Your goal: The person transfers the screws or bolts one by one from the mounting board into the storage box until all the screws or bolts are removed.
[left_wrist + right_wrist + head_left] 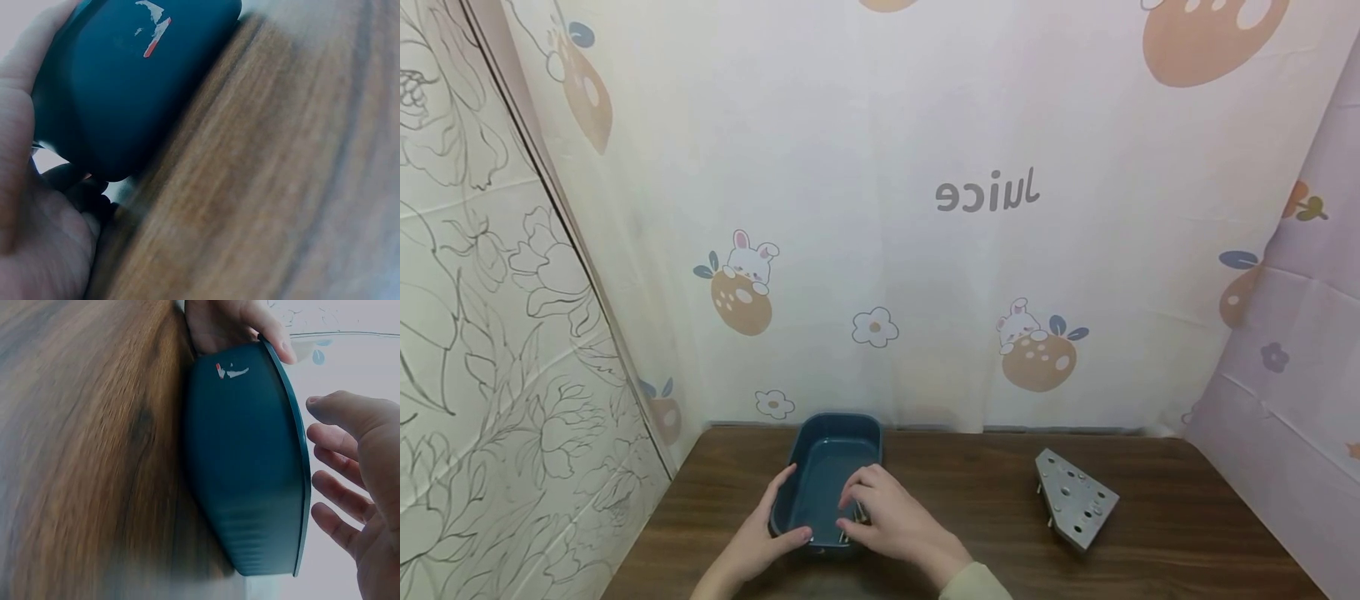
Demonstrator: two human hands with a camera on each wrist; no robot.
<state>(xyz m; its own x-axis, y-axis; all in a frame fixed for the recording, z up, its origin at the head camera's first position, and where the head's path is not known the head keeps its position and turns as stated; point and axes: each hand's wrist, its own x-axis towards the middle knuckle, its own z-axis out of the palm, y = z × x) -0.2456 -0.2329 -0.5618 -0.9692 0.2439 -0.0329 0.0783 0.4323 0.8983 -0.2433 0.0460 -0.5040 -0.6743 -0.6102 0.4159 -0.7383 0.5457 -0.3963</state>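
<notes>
A dark teal plastic tray (831,467) with raised walls stands near the back edge of the table, left of the middle. My left hand (752,537) holds its near left corner, the thumb over the near rim and the fingers along the left side. Over the near right part of the tray is my right hand (891,517), its fingers loosely bent. Small metal pieces (844,537) lie under it at the tray's near end, partly hidden by the hand. In the right wrist view, the thumb and fingertips (325,403) stand apart beyond the tray's rim.
A grey metal block (1075,500) with several holes and small pins lies on the right side of the brown wooden table (970,492). Printed curtains (880,250) hang behind the table and along both sides. The tray's outer wall has a torn label (231,372).
</notes>
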